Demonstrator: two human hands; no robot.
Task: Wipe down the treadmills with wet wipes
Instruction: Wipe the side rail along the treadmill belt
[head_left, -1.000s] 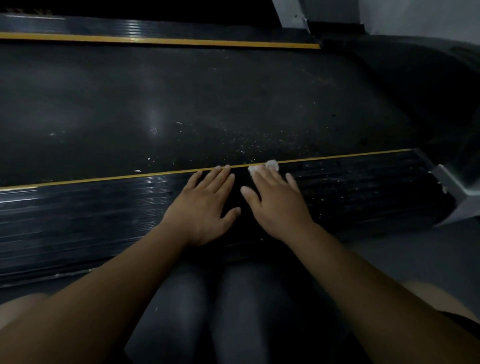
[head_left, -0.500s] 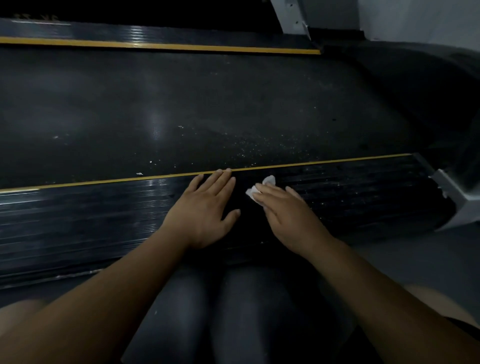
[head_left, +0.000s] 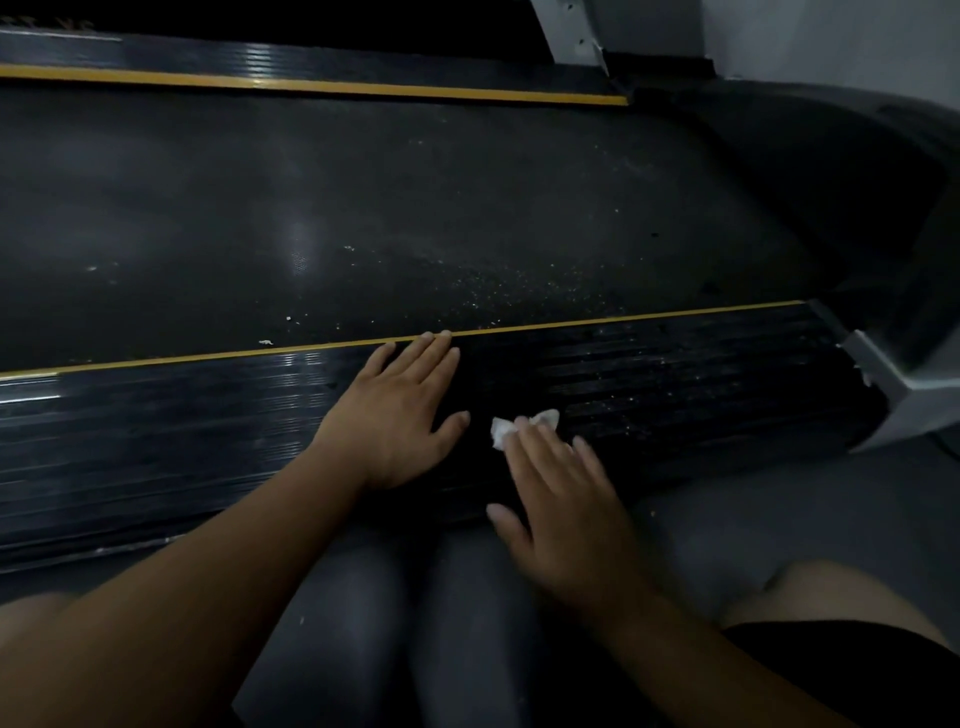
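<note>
Peeking out white and crumpled from under the fingertips of the right hand (head_left: 566, 499), the wet wipe (head_left: 523, 427) is lying on the near ribbed side rail (head_left: 685, 384) of the treadmill. The right hand is pressing it down with fingers straight and close together, the thumb sticking out to the side. Just beside it, not touching, the left hand (head_left: 400, 415) is resting flat on the same rail, fingers straight and slightly spread, their tips reaching the yellow stripe (head_left: 623, 318) along the rail's inner edge. Beyond the stripe, pale specks are dotting the dark belt (head_left: 363, 208).
</note>
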